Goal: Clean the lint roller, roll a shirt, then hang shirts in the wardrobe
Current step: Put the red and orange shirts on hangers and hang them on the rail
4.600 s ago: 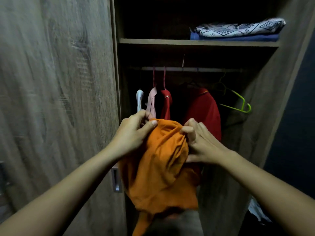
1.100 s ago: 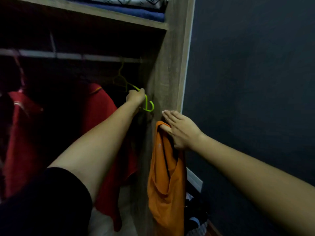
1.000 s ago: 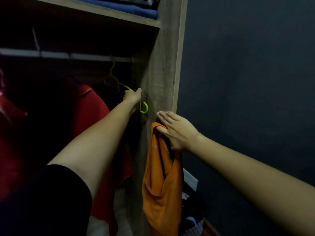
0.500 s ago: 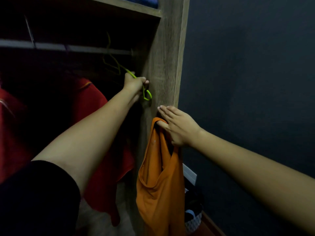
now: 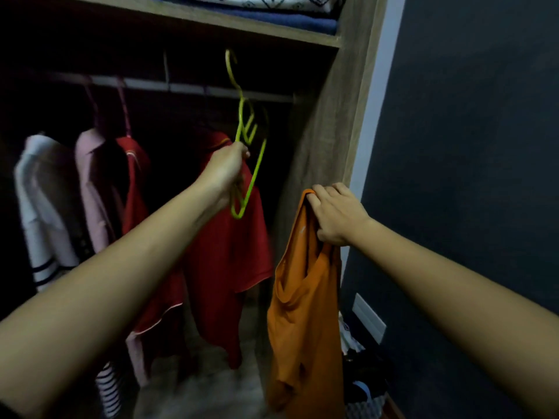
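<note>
The left hand (image 5: 225, 170) is grasping 1 green hanger (image 5: 251, 146), its grip clenched around the frame, and is holding it in front of the open wardrobe (image 5: 326, 116) with the hook tilting up, clear of the rail (image 5: 193, 87). The right hand (image 5: 335, 214) is pinching 1 orange shirt (image 5: 302, 313) at its top edge, grip clenched on the fabric; the shirt is dangling just beside the wardrobe's right side panel, outside the compartment. On the rail, 4 garments are hanging: 1 white (image 5: 39, 207), 1 pink (image 5: 93, 189) and 2 red (image 5: 230, 261). On the shelf (image 5: 211, 18) above, 2 folded textiles (image 5: 272, 10) are lying stacked, 1 patterned over 1 blue.
</note>
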`<action>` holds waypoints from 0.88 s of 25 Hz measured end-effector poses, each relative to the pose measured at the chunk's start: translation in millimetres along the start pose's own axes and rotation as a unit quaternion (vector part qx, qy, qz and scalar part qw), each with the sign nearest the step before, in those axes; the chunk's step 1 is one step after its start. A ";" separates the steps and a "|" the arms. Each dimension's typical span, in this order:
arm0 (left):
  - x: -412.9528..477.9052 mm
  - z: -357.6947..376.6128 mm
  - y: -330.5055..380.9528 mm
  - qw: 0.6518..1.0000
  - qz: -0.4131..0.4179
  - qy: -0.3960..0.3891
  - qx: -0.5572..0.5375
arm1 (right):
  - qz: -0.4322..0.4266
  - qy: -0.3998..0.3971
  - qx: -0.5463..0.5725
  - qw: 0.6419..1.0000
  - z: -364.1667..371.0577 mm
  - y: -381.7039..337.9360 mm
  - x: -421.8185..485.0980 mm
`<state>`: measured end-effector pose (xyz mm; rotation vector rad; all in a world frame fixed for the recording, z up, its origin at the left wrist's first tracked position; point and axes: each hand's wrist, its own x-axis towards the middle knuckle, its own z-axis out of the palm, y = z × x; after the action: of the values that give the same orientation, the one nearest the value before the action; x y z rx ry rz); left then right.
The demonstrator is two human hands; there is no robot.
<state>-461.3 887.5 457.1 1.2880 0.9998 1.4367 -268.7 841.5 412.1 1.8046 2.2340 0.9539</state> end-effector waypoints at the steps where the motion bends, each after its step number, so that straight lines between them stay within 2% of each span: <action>1: -6.2 -15.0 -3.0 0.999 0.015 0.016 0.039 | 0.005 0.007 0.010 1.000 -0.5 -1.3 1.6; 3: -24.4 -51.4 -10.8 0.981 0.060 0.064 0.173 | 0.015 0.014 0.032 0.999 -3.3 -3.8 4.1; 6: -61.6 -115.4 -20.8 0.922 0.174 0.134 0.318 | 0.025 0.006 0.083 0.996 -6.3 -6.4 6.9; 8: -87.1 -163.4 -28.1 0.919 0.216 0.111 0.312 | 0.045 -0.017 0.193 0.980 -8.9 -10.3 6.7; 10: -109.3 -209.3 -39.7 0.949 0.176 0.076 0.251 | 0.074 -0.035 0.296 0.952 -7.7 -13.3 6.1; 12: -128.4 -241.9 -47.4 0.971 0.113 0.063 0.199 | 0.093 -0.039 0.330 0.938 -6.2 -17.1 5.6; 15: -146.4 -258.6 -45.6 0.977 0.068 0.020 0.199 | 0.095 -0.035 0.377 0.921 -13.4 -24.4 6.7; 17: -147.4 -252.8 -39.4 0.975 0.062 -0.029 0.210 | 0.073 -0.021 0.417 0.906 -28.9 -31.8 8.0; 20: -147.6 -227.5 -31.0 0.973 0.068 -0.084 0.206 | -0.014 0.007 0.454 0.891 -65.0 -53.5 1.6; 22: -145.7 -208.1 -29.7 0.970 0.081 -0.110 0.201 | -0.079 0.055 0.404 0.910 -86.4 -67.5 -10.8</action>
<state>-662.0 755.4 369.6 1.8191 1.0874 1.2097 -362.1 791.2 441.7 1.7752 3.0764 0.0612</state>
